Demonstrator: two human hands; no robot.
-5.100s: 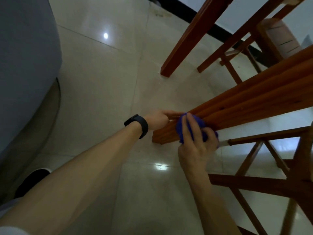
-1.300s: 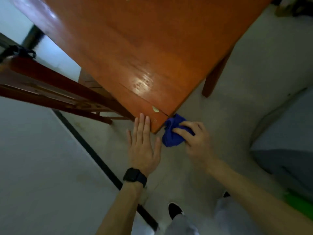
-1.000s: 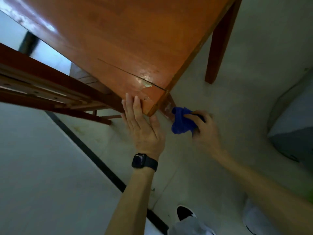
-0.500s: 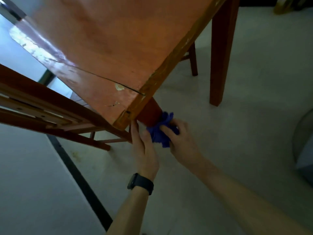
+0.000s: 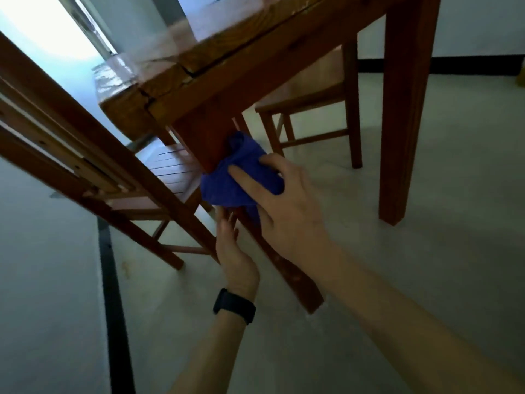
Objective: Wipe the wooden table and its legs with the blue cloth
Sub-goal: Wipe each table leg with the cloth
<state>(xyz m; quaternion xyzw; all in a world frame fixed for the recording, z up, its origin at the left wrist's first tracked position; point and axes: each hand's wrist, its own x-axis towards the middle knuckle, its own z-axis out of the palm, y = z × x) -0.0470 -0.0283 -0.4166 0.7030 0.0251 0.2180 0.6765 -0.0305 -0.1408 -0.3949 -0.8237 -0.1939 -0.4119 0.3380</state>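
head view, centre of frame: the right hand (image 5: 284,206) gripped the bunched blue cloth (image 5: 235,177) against the near table leg (image 5: 208,137), just under the wooden table (image 5: 227,61) corner, probably to rub it. just below, the left hand (image 5: 233,251) rested straight-fingered on the leg, seemingly steadying it.

bare forearms, no sleeves in view, black smartwatch band (image 5: 234,305) on left wrist

Deep blue cloth (image 5: 224,189), reddish-brown grained table (image 5: 227,81), black wristband (image 5: 234,306), pale grey floor (image 5: 440,237) with a black stripe (image 5: 113,294)
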